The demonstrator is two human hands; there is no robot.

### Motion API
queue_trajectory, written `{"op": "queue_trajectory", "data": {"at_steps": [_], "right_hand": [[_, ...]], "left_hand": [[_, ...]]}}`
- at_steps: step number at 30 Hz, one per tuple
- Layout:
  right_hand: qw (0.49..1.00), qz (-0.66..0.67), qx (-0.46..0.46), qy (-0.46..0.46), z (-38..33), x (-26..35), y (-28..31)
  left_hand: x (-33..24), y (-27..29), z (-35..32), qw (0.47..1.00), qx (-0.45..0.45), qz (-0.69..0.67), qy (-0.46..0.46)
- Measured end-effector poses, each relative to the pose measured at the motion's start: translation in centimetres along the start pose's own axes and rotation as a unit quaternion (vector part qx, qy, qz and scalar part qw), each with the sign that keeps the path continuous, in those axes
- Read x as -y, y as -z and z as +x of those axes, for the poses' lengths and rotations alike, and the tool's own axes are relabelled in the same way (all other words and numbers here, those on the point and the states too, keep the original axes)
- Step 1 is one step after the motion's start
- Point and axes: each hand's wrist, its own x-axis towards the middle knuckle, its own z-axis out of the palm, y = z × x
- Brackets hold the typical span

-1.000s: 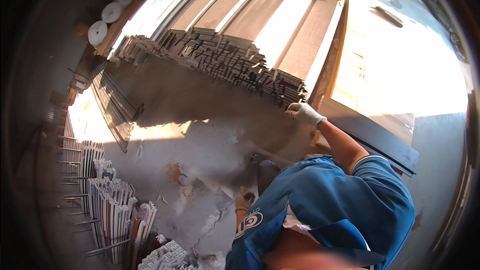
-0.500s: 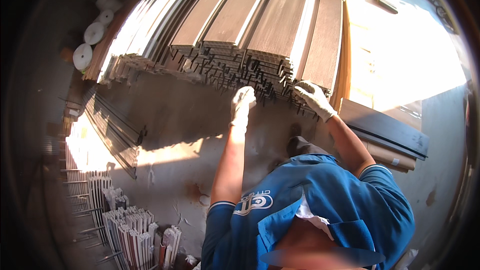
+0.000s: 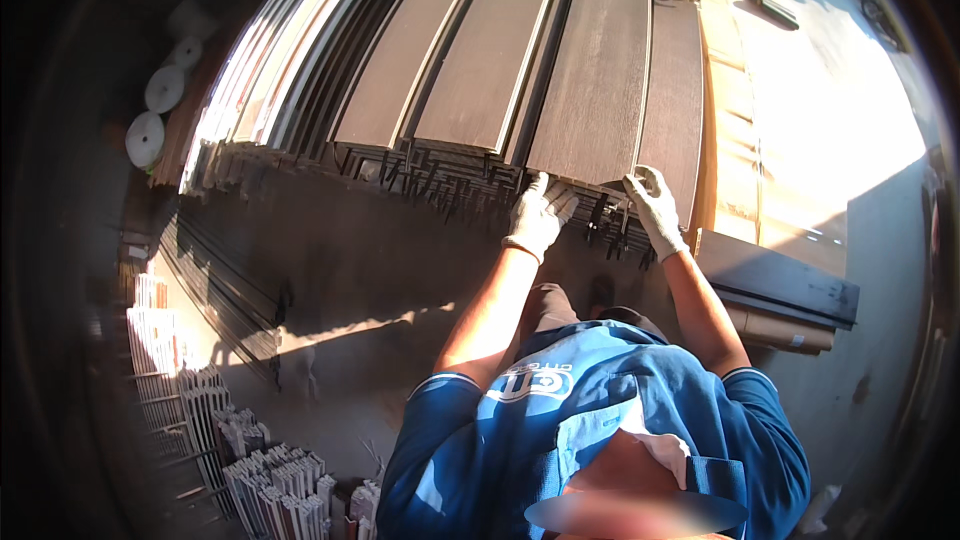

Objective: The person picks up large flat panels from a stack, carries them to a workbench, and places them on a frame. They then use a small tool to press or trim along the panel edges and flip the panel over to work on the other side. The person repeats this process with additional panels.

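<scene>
Both my hands wear pale work gloves and are at the near end of a wide brown wood-grain board (image 3: 590,70) on a stack. My left hand (image 3: 541,217) is at the board's left corner, fingers stretched and apart, fingertips against the end edge. My right hand (image 3: 655,210) has its fingers curled over the right corner of the same board; its thumb side is partly hidden. Beneath lie more boards, with several dark strips (image 3: 450,185) sticking out of their ends. Another brown board (image 3: 672,105) lies on the right, and a similar one (image 3: 495,60) on the left.
White and dark long profiles (image 3: 270,90) lie at far left, near white rolls (image 3: 145,140). Dark grey panels (image 3: 775,280) and a brown cardboard tube (image 3: 785,330) lie to the right. Bundled pale profiles (image 3: 285,485) stand at lower left. A dark tool (image 3: 770,10) lies at upper right.
My left hand has moved right and forward from in front of the stack to the board's end, its fingers now spread. My right hand has shifted onto the board's right corner. The view has shifted.
</scene>
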Motion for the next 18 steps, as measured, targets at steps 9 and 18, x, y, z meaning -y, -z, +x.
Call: {"op": "queue_trajectory", "data": {"at_steps": [9,18], "right_hand": [[0.893,0.387,0.035,-0.228,-6.8,1.8,-5.5],[0.785,0.572,-0.090,-0.223,-5.6,2.5,-11.5]], "left_hand": [[-2.6,0.1,0.0,0.972,0.042,-0.098,0.208],[-3.3,0.7,1.9,0.962,0.037,-0.039,0.267]]}}
